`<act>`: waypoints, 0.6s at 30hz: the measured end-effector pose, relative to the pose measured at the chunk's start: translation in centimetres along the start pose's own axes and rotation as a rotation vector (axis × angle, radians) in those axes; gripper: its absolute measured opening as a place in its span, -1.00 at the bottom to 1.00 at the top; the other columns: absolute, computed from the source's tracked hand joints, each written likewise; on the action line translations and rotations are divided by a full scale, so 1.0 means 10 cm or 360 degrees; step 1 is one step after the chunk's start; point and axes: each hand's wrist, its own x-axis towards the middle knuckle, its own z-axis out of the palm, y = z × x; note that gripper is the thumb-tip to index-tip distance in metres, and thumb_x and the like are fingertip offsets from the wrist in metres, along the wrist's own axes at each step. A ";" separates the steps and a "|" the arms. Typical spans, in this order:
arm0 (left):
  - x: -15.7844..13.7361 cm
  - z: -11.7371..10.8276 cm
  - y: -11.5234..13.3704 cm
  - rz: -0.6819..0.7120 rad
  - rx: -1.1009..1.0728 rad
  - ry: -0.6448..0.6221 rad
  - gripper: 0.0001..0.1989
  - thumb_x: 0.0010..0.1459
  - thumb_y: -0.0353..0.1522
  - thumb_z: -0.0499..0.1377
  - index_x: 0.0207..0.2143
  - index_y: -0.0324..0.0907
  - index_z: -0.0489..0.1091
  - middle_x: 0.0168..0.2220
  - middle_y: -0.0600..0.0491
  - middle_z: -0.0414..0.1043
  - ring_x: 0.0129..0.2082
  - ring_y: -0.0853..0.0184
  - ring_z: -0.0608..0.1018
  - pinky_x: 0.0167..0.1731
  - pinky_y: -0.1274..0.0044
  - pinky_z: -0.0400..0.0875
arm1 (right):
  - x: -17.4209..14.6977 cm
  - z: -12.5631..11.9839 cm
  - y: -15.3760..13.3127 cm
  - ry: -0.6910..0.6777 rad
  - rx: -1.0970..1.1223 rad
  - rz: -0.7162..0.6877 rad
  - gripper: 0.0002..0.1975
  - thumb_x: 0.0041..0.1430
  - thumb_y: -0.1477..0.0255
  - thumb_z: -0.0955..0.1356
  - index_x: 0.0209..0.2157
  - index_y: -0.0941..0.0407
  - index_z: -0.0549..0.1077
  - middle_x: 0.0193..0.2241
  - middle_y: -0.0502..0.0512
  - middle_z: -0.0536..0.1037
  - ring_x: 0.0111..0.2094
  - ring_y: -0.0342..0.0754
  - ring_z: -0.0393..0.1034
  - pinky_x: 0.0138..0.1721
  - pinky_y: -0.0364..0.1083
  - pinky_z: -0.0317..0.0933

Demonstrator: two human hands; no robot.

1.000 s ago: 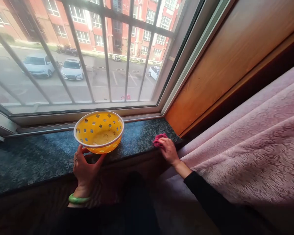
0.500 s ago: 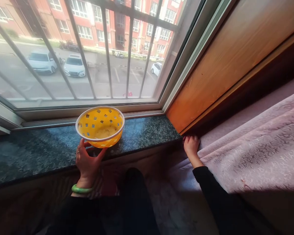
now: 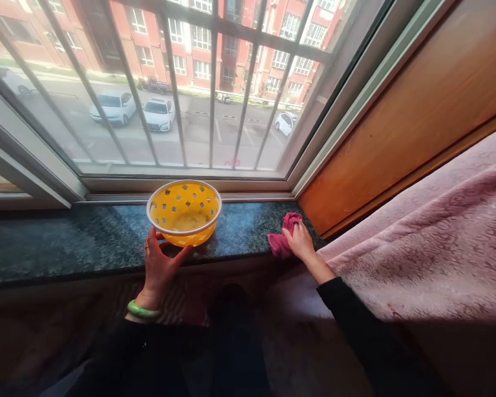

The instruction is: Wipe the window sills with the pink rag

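A yellow plastic basket [image 3: 190, 240] with a white rim and diamond-shaped holes rests on the dark speckled stone windowsill [image 3: 107, 237]. Dark specks lie on its bottom. My left hand [image 3: 159, 264], with a ring and a green bangle, grips the near left side of the basket, thumb to the right and fingers partly hidden behind it. At the sill's right end, my right hand [image 3: 301, 241] is closed on a crumpled dark pink cloth [image 3: 280, 245], which lies against the stone near the front edge.
A window with metal bars [image 3: 213, 99] rises behind the sill. To the right stand an orange-brown wooden panel [image 3: 380, 132] and a pink patterned curtain [image 3: 430, 231], close to my right forearm. Parked cars and a red building show outside.
My right hand has come from beside the curtain, left onto the sill, and the pink cloth now shows in it. The view has shifted; my left hand still holds the basket.
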 end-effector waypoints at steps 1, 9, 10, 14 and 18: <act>0.03 -0.05 -0.02 -0.0006 0.0060 -0.0003 0.15 -0.18 0.11 0.42 0.35 -0.26 0.15 0.07 -0.26 0.38 -0.13 0.06 0.58 -0.06 0.19 0.54 | 0.06 0.09 -0.12 -0.0058 -0.0027 0.0035 -0.44 0.32 0.25 0.30 0.16 0.41 0.41 0.31 0.57 0.29 0.37 0.35 0.13 0.35 0.30 0.07; 0.40 -0.55 -0.40 0.0248 0.0471 0.0073 0.07 -0.14 0.21 0.31 0.27 -0.28 0.23 -0.10 -0.16 0.44 -0.22 0.03 0.54 -0.05 0.15 0.45 | 0.39 0.82 -1.59 -0.0504 0.0320 -0.0734 -0.40 0.34 0.34 0.30 0.34 0.27 0.29 0.40 0.34 0.19 0.46 0.18 -0.03 0.44 0.23 -0.07; 0.43 -0.60 -0.46 0.0250 0.0474 0.0107 0.04 -0.11 0.21 0.28 0.26 -0.28 0.23 -0.11 -0.15 0.44 -0.23 0.04 0.54 -0.06 0.17 0.45 | 0.42 0.79 -1.45 -0.0472 0.0344 -0.0808 -0.43 0.34 0.37 0.28 0.33 0.22 0.31 0.39 0.29 0.24 0.46 0.15 -0.01 0.44 0.25 -0.05; 0.43 -0.67 -0.66 0.0226 0.0356 0.0264 -0.03 -0.01 0.21 0.17 0.24 -0.30 0.22 -0.12 -0.14 0.41 -0.27 0.11 0.50 -0.15 0.25 0.46 | 0.67 0.45 -0.19 -0.0055 0.0060 -0.0382 -0.49 0.28 0.44 0.21 0.19 0.30 0.43 0.28 0.44 0.38 0.39 0.27 0.11 0.36 0.37 0.04; 0.36 -0.64 -0.68 0.0244 0.0417 0.0343 -0.18 0.05 0.22 0.08 0.10 -0.23 0.32 -0.18 -0.11 0.40 -0.27 0.10 0.48 -0.12 0.24 0.42 | 0.98 0.31 0.51 0.0220 -0.0112 -0.0049 -0.52 0.25 0.44 0.19 0.07 0.38 0.49 0.16 0.54 0.45 0.23 0.31 0.28 0.27 0.30 0.19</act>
